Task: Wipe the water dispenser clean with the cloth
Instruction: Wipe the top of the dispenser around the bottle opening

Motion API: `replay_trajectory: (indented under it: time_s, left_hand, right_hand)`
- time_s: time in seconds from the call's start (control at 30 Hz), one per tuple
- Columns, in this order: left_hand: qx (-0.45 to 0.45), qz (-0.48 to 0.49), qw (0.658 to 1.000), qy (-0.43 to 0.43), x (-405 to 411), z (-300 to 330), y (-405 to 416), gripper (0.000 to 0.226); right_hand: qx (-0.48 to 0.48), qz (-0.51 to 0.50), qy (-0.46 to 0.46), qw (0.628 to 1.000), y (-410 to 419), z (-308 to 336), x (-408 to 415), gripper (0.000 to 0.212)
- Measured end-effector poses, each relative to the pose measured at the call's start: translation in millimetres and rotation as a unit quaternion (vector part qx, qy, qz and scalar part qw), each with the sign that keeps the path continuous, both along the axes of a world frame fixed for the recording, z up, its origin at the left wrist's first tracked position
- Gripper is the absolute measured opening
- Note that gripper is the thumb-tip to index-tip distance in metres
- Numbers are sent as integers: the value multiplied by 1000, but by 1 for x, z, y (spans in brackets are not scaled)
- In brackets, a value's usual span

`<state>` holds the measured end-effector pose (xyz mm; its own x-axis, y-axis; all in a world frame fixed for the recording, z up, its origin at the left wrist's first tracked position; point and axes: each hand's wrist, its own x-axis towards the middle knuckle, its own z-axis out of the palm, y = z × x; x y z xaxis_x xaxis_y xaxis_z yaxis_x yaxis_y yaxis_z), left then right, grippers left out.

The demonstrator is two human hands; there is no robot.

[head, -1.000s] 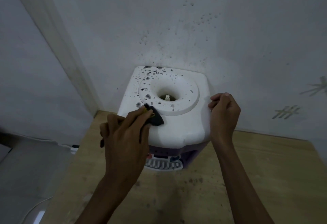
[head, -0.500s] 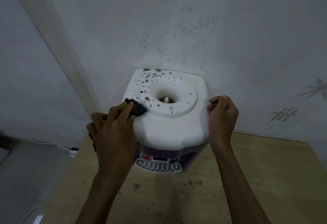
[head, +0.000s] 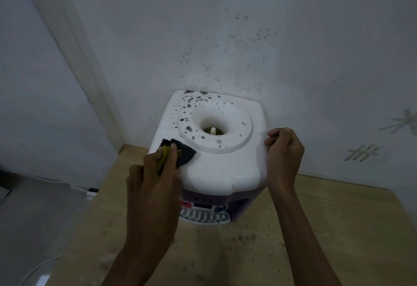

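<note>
Pressing a dark cloth onto the front left part of the white top, the left hand has its fingers curled around the cloth, and a yellow-green part of the cloth shows between two of the fingers. The cloth lies just beside the raised ring on the top, near its front left edge, and I cannot tell if it touches the ring. The right hand is at the right edge of the water dispenser; its fingers are bent and closed over that edge, so it grips the side of the machine. There is one water dispenser, and it stands on a light wooden table, in the corner, close against the white wall. Its top has one round ring with one hole in the middle, and a small pale spike stands in the hole. Many dark spots are on the back and the left part of the top and on the ring; the front part of the top looks white. On the front of the machine, lower down, I count two taps, one red and one blue-green, and under them one white drip tray with slots. There are two hands and one cloth. Dark specks are also on the wall behind and on the table in front of the drip tray. On the wall at the right, two groups of pale strokes are seen.
</note>
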<state>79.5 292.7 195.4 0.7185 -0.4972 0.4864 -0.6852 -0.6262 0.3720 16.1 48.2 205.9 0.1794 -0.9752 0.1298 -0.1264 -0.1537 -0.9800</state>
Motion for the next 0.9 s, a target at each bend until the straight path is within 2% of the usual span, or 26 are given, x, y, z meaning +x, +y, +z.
replay_trajectory:
  time_s: [0.13,0.23,0.4,0.53,0.8,0.9]
  left_hand:
    - [-11,55,998,10,26,0,-2,49]
    - [-28,79,995,54,46,1,-14,38]
    - [-11,59,998,31,21,0,8,44]
    - [-21,71,996,47,-4,-10,23,48]
    - [-35,44,997,43,47,2,1,34]
    - [-88,22,992,85,71,0,-6,38]
  right_hand:
    - [-5,-5,4,1000,1,0,0,34]
    - [-5,-5,2,1000,1,1,0,35]
    - [0,-2,-3,1000,1,1,0,35]
    - [-7,-2,-2,1000,1,0,0,35]
    - [-6,-1,0,1000,2,2,-1,36]
    - [-2,-5,3,1000,2,2,-1,36]
